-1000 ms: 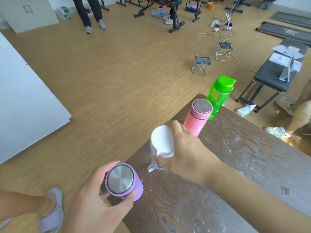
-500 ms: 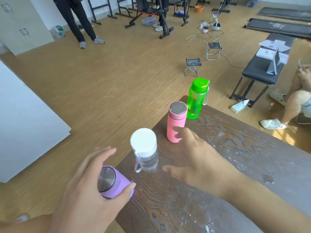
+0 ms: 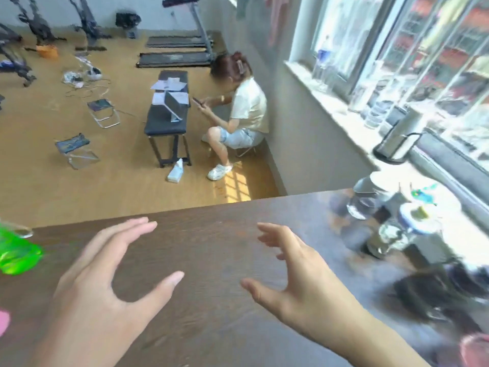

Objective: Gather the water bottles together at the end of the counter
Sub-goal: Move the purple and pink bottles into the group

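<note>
Both my hands hover over the dark wooden counter (image 3: 211, 234) with fingers spread and nothing in them: my left hand (image 3: 105, 282) at lower left, my right hand (image 3: 296, 276) right of centre. The green bottle (image 3: 16, 252) shows blurred at the far left edge. A sliver of the pink bottle (image 3: 3, 320) peeks in below it. At the counter's right end stands a blurred cluster of clear and dark bottles or jars (image 3: 391, 229), well right of my right hand. The purple and white-capped bottles are out of view.
A person sits on a low stool (image 3: 238, 115) beyond the counter's far edge, beside a black bench (image 3: 166, 120). A window sill (image 3: 344, 109) with bottles and a black holder (image 3: 397, 144) runs along the right. Folding stools lie on the floor.
The view has swung right along the counter. My left hand let go of the purple bottle, and both hands now hang open. The bottles slid out of view to the left.
</note>
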Action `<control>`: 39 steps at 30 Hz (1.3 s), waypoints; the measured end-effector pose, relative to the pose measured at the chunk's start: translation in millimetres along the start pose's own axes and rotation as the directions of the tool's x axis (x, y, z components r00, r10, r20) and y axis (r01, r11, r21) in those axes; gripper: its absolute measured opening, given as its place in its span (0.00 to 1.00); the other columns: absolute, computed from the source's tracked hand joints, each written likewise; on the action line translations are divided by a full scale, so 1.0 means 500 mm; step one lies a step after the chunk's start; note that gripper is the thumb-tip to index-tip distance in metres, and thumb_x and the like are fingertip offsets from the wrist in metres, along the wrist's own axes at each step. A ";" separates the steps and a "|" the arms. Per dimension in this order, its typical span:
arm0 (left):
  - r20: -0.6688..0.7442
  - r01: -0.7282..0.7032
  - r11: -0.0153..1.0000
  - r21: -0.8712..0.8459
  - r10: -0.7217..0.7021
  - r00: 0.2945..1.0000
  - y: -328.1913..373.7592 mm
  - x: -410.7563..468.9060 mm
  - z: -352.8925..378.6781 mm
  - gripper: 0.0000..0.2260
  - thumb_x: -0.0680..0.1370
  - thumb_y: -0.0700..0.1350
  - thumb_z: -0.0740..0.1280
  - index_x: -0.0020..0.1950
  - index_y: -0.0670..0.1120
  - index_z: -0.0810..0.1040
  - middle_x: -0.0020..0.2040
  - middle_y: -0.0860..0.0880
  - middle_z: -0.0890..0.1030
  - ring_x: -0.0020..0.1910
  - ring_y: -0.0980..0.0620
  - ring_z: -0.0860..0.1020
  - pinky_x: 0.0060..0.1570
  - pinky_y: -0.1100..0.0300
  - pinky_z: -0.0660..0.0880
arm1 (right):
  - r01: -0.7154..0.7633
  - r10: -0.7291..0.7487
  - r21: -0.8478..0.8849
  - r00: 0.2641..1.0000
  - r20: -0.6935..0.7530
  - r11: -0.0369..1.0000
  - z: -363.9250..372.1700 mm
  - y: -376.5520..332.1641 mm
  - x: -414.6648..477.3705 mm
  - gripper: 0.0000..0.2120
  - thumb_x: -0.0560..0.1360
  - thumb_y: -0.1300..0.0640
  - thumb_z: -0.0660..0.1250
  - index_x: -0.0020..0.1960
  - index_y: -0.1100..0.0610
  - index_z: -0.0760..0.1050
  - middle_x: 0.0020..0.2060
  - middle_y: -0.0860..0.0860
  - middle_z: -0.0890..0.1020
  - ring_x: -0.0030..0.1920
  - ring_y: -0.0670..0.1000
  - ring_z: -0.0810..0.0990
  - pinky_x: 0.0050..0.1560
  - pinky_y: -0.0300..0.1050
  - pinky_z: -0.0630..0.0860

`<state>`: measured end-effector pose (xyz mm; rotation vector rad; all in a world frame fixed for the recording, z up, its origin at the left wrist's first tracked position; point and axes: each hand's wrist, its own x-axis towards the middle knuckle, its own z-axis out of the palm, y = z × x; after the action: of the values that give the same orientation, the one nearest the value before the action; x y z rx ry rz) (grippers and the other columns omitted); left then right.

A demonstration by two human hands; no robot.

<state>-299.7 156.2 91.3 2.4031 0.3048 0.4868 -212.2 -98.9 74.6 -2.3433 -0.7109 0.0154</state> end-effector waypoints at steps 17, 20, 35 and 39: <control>0.680 -0.318 0.717 -0.621 0.694 0.235 0.542 -0.167 0.606 0.31 0.65 0.64 0.79 0.66 0.64 0.77 0.62 0.68 0.78 0.64 0.72 0.75 0.63 0.72 0.70 | -0.740 0.660 -0.278 0.673 -0.334 0.613 -0.385 0.407 -0.532 0.38 0.69 0.31 0.64 0.71 0.52 0.68 0.64 0.48 0.74 0.65 0.52 0.72 0.63 0.47 0.68; 0.727 -0.382 0.699 -0.605 0.681 0.094 0.538 -0.198 0.641 0.33 0.66 0.65 0.75 0.71 0.63 0.75 0.68 0.66 0.75 0.70 0.68 0.71 0.71 0.60 0.68 | -0.778 0.719 -0.265 0.628 -0.300 0.569 -0.365 0.440 -0.562 0.41 0.67 0.27 0.63 0.71 0.53 0.68 0.65 0.48 0.73 0.64 0.53 0.71 0.62 0.50 0.70; 0.779 -0.554 0.750 -0.361 0.570 0.263 0.473 -0.169 0.644 0.34 0.66 0.66 0.72 0.71 0.65 0.68 0.70 0.67 0.72 0.67 0.65 0.72 0.65 0.62 0.70 | -0.826 0.750 -0.011 0.518 -0.411 0.564 -0.284 0.495 -0.539 0.34 0.57 0.35 0.69 0.60 0.44 0.69 0.51 0.40 0.74 0.53 0.46 0.76 0.49 0.44 0.71; 0.728 -0.438 0.819 -0.370 0.549 0.411 0.438 -0.118 0.583 0.32 0.61 0.66 0.74 0.64 0.64 0.77 0.61 0.67 0.79 0.61 0.64 0.79 0.60 0.61 0.75 | -0.835 0.761 -0.132 0.543 -0.353 0.534 -0.277 0.456 -0.511 0.30 0.58 0.35 0.72 0.57 0.39 0.70 0.50 0.36 0.77 0.49 0.40 0.76 0.47 0.45 0.74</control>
<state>-210.9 -192.8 9.2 2.2717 -0.8742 -0.4145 -291.2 -450.8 -3.6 -2.6753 0.6169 0.0209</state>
